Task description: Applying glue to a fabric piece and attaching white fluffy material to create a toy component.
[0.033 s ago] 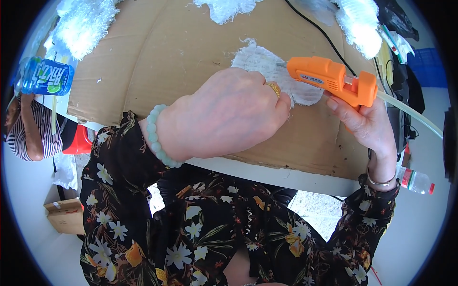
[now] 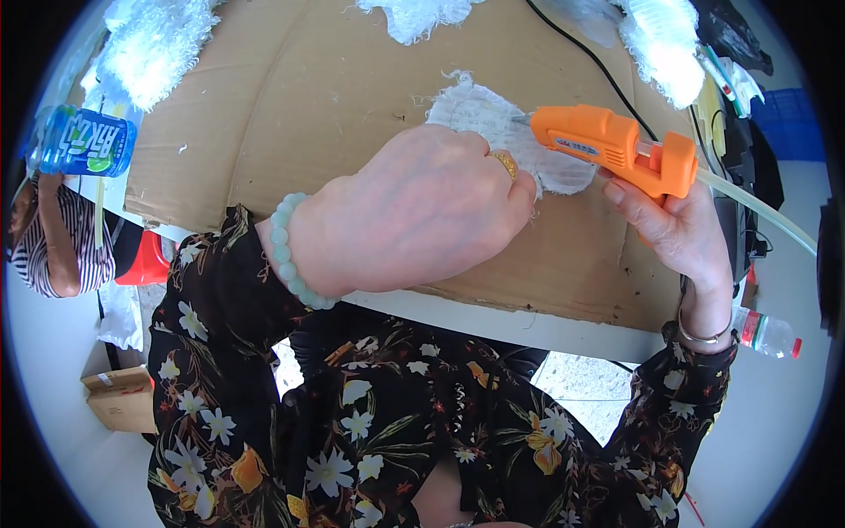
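Note:
A white, frayed-edged piece of fabric [image 2: 480, 107] lies flat on a brown cardboard sheet. My left hand [image 2: 422, 211], with a gold ring and a pale green bead bracelet, is closed at the fabric's near edge. Its fingertips are hidden beneath the hand. In my right hand [image 2: 678, 224] is an orange hot glue gun [image 2: 585, 134], its handle wrapped by my fingers. The gun's metal nozzle points left and meets the fabric's upper surface. A pale glue stick [image 2: 757, 198] sticks out of the back of the gun.
White fluffy fabric pieces [image 2: 158, 48] lie along the far edge of the cardboard [image 2: 290, 106]. A black cable [image 2: 585, 53] runs behind the gun. A blue-labelled bottle [image 2: 88, 141] stands at left, a red-capped clear bottle [image 2: 770, 334] at right. A person in a striped top [image 2: 75, 242] is at far left.

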Demonstrator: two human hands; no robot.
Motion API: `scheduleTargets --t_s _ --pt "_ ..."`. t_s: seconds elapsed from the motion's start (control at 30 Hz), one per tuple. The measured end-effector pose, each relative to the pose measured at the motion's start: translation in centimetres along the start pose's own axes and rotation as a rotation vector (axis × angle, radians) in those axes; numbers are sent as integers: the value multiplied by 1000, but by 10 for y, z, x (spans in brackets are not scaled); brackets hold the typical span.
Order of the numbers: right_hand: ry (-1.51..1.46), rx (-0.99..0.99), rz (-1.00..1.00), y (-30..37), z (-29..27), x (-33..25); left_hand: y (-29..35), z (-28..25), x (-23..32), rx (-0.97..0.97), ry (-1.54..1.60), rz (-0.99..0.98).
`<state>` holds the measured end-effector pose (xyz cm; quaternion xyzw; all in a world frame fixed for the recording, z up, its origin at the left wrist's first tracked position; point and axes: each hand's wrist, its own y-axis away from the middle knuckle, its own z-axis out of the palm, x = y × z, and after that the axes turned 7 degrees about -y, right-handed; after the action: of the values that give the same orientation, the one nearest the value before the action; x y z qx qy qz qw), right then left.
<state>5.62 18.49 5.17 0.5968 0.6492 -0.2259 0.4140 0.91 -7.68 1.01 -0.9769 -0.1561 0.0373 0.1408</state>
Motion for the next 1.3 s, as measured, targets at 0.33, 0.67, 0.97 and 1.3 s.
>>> scheduleTargets --t_s 0.33,0.67,0.97,1.3 --pt "34 -12 19 6 -5 3 -1 3 -2 117 -30 13" --pt "104 -20 105 9 -12 -2 -1 4 -3 125 -25 10" --pt "105 -62 -12 0 -1 -7 0 -4 -2 -33 -1 -2" --pt "112 -65 18 -17 13 -22 0 -1 5 133 14 23"
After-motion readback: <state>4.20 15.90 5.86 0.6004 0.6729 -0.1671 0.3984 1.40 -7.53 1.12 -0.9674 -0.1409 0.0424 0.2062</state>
